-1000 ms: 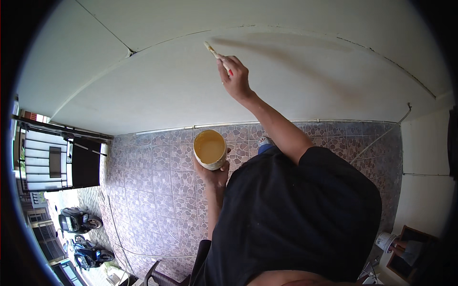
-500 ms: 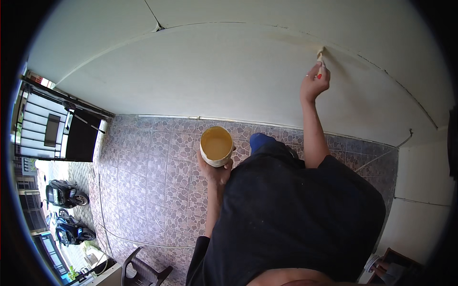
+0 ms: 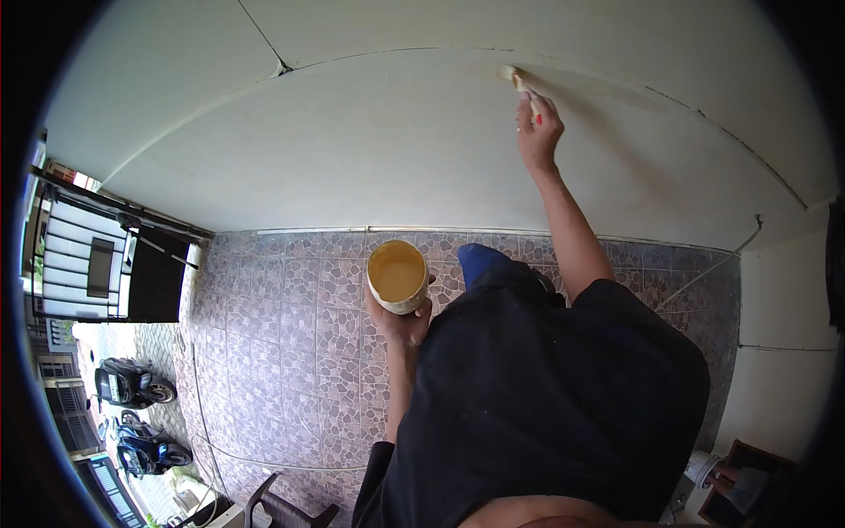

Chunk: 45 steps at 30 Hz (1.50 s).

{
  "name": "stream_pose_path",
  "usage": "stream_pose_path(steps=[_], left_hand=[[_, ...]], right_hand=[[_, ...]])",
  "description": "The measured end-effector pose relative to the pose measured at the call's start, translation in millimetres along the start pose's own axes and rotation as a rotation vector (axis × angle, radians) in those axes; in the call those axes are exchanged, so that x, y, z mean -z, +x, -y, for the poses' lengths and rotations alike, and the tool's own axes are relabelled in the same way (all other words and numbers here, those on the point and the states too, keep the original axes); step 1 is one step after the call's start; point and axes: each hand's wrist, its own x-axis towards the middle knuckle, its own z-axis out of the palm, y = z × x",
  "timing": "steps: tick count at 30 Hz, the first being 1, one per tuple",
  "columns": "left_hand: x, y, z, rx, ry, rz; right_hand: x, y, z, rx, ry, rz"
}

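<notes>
My right hand (image 3: 540, 132) is closed round the handle of a paintbrush (image 3: 519, 81), its arm stretched up to the wall. The bristles rest against the pale wall (image 3: 370, 132), just under a dark horizontal seam. To the right of the bristles runs a darker, damp-looking strip. Lower down, my left hand (image 3: 400, 326) wraps round a paint pot (image 3: 398, 304) from below and the sides. Its mouth faces up, showing yellowish-cream paint inside, and dried paint coats its rim.
Patterned tiles cover the floor (image 3: 290, 352). A pipe (image 3: 440, 231) runs along the wall's foot. A dark plastic chair (image 3: 286, 509) stands at lower left, and a metal gate (image 3: 84, 251) at left. Two motorbikes (image 3: 132, 383) are parked outside. A bucket (image 3: 701, 466) sits at lower right.
My right hand has swept the brush leftward along the wall beneath the seam. My left hand still holds the pot in nearly the same place, and the view has shifted slightly.
</notes>
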Motion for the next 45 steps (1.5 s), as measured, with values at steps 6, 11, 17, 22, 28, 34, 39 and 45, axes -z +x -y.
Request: stream_pose_path(steps=[6, 11, 17, 22, 28, 34, 39, 45], left_hand=[[4, -2, 1, -0.005, -0.010, 0.023], [-1, -5, 1, 0.015, -0.027, -0.008], [-18, -5, 11, 0.023, -0.116, 0.001], [-15, -5, 13, 0.019, -0.060, -0.013], [4, -10, 10, -0.029, -0.023, -0.022], [-5, -10, 9, -0.043, -0.077, -0.050], [-1, -4, 12, -0.017, -0.006, 0.006], [4, 3, 17, 0.035, -0.055, 0.053]], right_hand=[[85, 9, -18, -0.280, -0.079, -0.397], [19, 0, 9, -0.037, -0.221, -0.260], [-109, -28, 76, 0.044, 0.153, 0.072], [-122, -18, 82, 0.044, 0.218, 0.172], [-27, 1, 51, 0.025, -0.061, -0.044], [-33, -15, 67, 0.154, -0.058, -0.044], [-84, -10, 70, 0.060, 0.125, 0.088], [22, 8, 11, 0.119, -0.152, -0.100]])
